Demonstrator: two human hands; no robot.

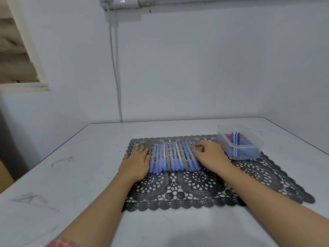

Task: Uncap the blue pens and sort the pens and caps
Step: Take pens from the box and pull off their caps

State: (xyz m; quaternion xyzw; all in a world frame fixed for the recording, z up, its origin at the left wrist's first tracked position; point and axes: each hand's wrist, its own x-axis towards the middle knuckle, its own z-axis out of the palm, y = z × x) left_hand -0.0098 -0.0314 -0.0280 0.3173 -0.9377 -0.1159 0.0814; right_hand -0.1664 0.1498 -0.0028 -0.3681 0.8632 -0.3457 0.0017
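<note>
Nearest, on the black lace placemat [195, 189], our flat left hand [137, 161] and loosely curled, empty right hand [211, 155] bracket the row of blue plastic pens [173, 157], seemingly squaring it; farther right waits the clear plastic tub [252, 138].

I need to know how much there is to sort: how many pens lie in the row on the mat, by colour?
Blue pens: about 8 (they overlap and are blurred)
Grey pens: 2
Total: about 10
</note>
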